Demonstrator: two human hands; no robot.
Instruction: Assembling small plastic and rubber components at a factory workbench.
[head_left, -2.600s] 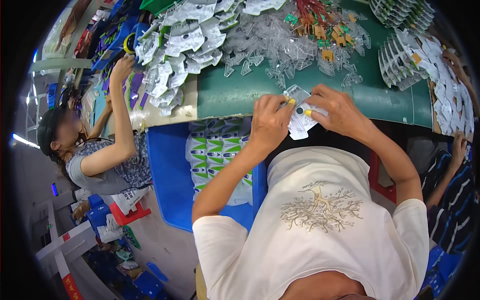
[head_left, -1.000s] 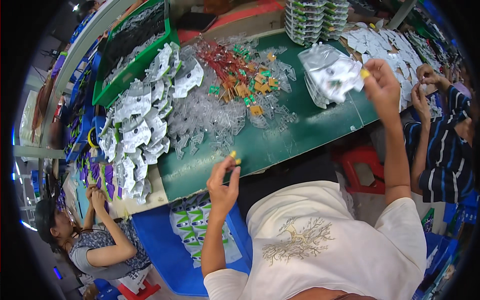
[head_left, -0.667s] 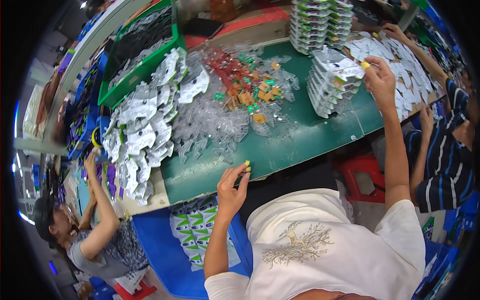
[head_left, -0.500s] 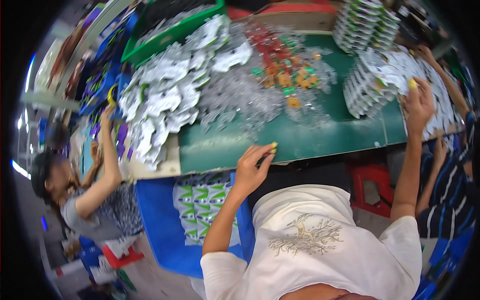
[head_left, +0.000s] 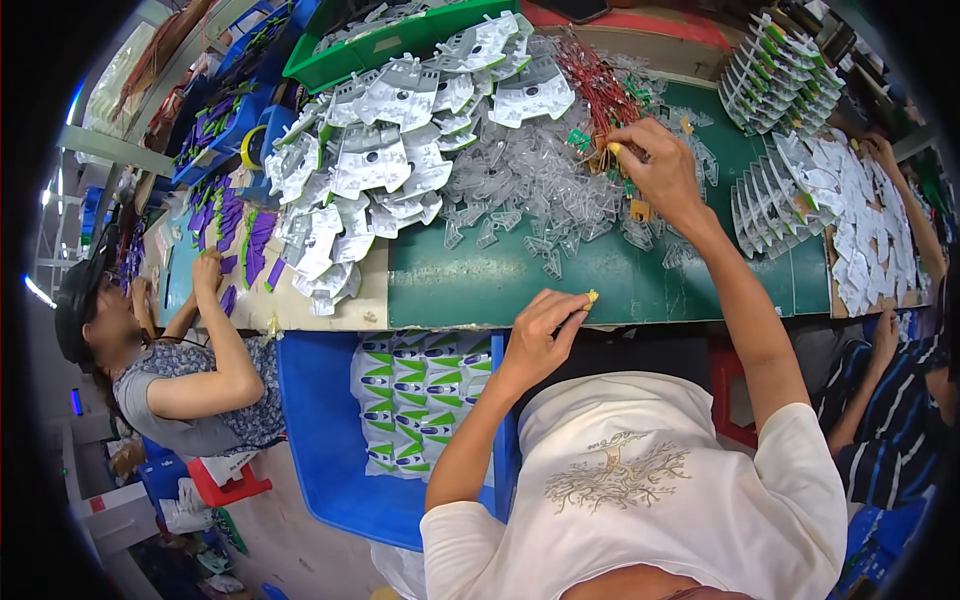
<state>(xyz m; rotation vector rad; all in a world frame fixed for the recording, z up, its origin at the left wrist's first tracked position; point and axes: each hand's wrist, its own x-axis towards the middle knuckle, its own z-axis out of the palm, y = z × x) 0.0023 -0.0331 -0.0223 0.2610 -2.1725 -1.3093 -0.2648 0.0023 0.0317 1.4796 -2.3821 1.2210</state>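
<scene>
My left hand (head_left: 548,328) is just over the table's near edge, thumb and forefinger pinched together, yellow covers on the tips; anything between them is too small to make out. My right hand (head_left: 660,170) is over the heap of small green circuit boards (head_left: 579,140) with red wires (head_left: 592,85). Its fingers are curled, a yellow cover shows on one tip, and whatever they hold is hidden. Left of it spreads a heap of clear plastic pieces (head_left: 520,180). Further left, white shell-like plastic parts with green edges (head_left: 372,160) are piled up.
A green bin (head_left: 380,45) stands behind the white parts. Two nested stacks of shells (head_left: 775,205) rise at the right. Below the table's left part is a blue bin (head_left: 320,450) holding packed white-green parts. One person (head_left: 200,390) works at left, another (head_left: 890,400) at right.
My right hand has swung left from beside the right-hand stacks to the heap of boards and wires. My left hand stays pinched near the edge, while the whole view has shifted slightly.
</scene>
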